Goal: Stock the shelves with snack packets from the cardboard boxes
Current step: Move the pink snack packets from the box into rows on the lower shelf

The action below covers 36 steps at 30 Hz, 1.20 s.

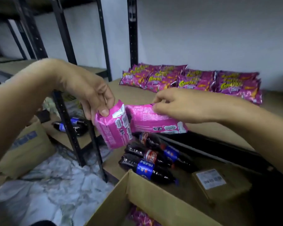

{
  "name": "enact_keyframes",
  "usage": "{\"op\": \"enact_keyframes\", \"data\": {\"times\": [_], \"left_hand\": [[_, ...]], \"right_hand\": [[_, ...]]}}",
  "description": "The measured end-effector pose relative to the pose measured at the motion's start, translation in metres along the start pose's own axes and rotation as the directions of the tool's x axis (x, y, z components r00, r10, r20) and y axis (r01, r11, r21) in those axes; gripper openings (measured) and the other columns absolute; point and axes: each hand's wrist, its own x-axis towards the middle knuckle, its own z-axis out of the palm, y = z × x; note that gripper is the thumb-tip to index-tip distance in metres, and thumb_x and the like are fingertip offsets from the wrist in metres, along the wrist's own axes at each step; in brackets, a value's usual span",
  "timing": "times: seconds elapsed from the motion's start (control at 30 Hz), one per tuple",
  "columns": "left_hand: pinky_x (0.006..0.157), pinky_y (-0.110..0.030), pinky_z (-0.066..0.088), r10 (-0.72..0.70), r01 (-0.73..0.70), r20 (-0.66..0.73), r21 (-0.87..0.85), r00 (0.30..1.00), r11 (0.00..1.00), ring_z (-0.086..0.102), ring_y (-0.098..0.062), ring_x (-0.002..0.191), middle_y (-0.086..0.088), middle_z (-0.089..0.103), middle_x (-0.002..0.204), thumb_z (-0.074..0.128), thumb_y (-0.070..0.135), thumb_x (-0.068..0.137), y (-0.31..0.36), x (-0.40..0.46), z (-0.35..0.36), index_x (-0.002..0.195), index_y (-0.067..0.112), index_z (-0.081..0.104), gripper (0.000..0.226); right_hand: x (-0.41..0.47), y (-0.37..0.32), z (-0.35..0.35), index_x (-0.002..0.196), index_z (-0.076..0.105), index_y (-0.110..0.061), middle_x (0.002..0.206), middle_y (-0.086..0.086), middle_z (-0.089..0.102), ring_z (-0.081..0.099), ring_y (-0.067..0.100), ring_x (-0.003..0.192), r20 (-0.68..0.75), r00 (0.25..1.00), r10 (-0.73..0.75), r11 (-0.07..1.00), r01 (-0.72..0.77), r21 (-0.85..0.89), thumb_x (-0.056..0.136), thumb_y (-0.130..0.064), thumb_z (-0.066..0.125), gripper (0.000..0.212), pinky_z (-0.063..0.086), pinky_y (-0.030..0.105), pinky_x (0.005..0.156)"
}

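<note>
Open box (153,198) sits below; left hand (88,92) and right hand (175,105) each pinch a packet (113,129), likely bound for the shelf (211,128).

Left hand (95,95) pinched one pink snack packet (113,129), right hand (175,105) gripped another packet (155,119) (backs facing up), above cola bottles (147,159), open cardboard box (153,198) below.

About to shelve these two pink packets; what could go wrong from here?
The left hand only pinches the top corner of its packet, so it may slip onto the bottles below. The right hand holds its packet by one edge. The shelf row of packets looks loosely stacked and could slide.
</note>
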Motion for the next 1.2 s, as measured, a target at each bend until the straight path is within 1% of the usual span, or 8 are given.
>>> {"op": "enact_keyframes", "data": {"times": [0.2,0.4,0.57,0.77,0.9,1.0,1.1,1.2], "left_hand": [[0.075,-0.027,0.06,0.142,-0.122,-0.217,0.103,0.966,0.987,0.072,-0.024,0.088,-0.015,0.075,0.097,0.07,0.012,0.083,0.051,-0.003,-0.03,0.103,0.001,0.067,0.023],[0.077,-0.035,0.058,0.329,-0.293,-0.411,0.15,0.85,0.944,0.072,-0.019,0.077,-0.008,0.076,0.085,0.071,0.009,0.086,0.067,0.037,-0.041,0.092,0.007,0.066,0.008],[0.066,-0.029,0.056,0.443,-0.338,-0.495,0.291,0.747,0.895,0.066,-0.017,0.066,-0.004,0.073,0.076,0.074,0.004,0.085,0.06,0.089,-0.029,0.088,0.01,0.07,0.007],[0.076,-0.021,0.053,0.505,-0.302,-0.487,0.437,0.713,0.847,0.07,-0.002,0.078,0.014,0.073,0.078,0.07,0.003,0.088,0.04,0.117,-0.019,0.087,0.023,0.073,0.02],[0.088,-0.022,0.05,0.5,-0.265,-0.509,0.465,0.701,0.845,0.066,0.006,0.096,0.025,0.071,0.095,0.057,0.001,0.092,0.032,0.122,-0.016,0.096,0.033,0.072,0.036],[0.09,-0.018,0.043,0.543,-0.291,-0.591,0.471,0.597,0.833,0.057,0.01,0.107,0.026,0.067,0.109,0.051,0.005,0.094,0.041,0.131,0.0,0.108,0.033,0.069,0.036],[0.101,-0.026,0.043,0.57,-0.296,-0.641,0.491,0.514,0.819,0.055,0.0,0.118,0.015,0.062,0.128,0.047,0.03,0.101,0.049,0.154,0.021,0.129,0.027,0.062,0.032],[0.114,-0.031,0.033,0.54,-0.213,-0.598,0.53,0.592,0.82,0.039,-0.008,0.139,0.008,0.045,0.15,0.025,0.059,0.094,0.048,0.176,0.035,0.146,0.029,0.044,0.063]], "right_hand": [[0.012,0.049,-0.051,0.111,0.06,-0.028,0.089,-0.004,0.065,0.054,0.004,0.05,-0.27,0.962,0.031,0.999,-0.034,-0.009,0.1,-0.037,0.048,0.018,0.041,0.021,0.05],[0.005,0.12,-0.049,0.13,0.053,-0.021,0.122,0.007,0.066,0.061,0.025,0.107,-0.34,0.935,0.098,0.958,-0.181,-0.222,0.101,-0.036,0.049,0.033,0.042,0.032,0.082],[-0.001,0.15,-0.02,0.131,0.051,-0.026,0.131,-0.003,0.062,0.058,0.019,0.116,-0.387,0.92,0.062,0.947,-0.176,-0.267,0.1,-0.037,0.046,0.033,0.045,0.037,0.096],[0.004,0.162,-0.016,0.132,0.05,-0.034,0.122,-0.007,0.055,0.054,0.015,0.114,-0.335,0.941,0.033,0.947,-0.138,-0.292,0.095,-0.035,0.052,0.038,0.041,0.04,0.099],[0.005,0.161,-0.015,0.125,0.057,-0.034,0.11,-0.006,0.052,0.052,0.014,0.106,-0.29,0.954,0.07,0.946,-0.156,-0.283,0.096,-0.049,0.046,0.034,0.043,0.038,0.096],[0.007,0.162,-0.021,0.122,0.062,-0.027,0.105,-0.005,0.054,0.051,0.013,0.104,-0.409,0.913,0.006,0.979,-0.089,-0.184,0.103,-0.046,0.03,0.042,0.042,0.038,0.097],[0.007,0.163,-0.02,0.146,0.047,-0.024,0.141,-0.004,0.052,0.042,0.012,0.133,-0.38,0.925,0.003,0.979,-0.079,-0.185,0.104,-0.046,0.023,0.053,0.03,0.028,0.112],[0.007,0.165,-0.009,0.158,0.023,-0.028,0.163,-0.012,0.024,0.017,0.003,0.149,-0.167,0.985,0.046,0.976,-0.08,-0.202,0.107,-0.041,0.026,0.052,0.01,0.019,0.119]]}}
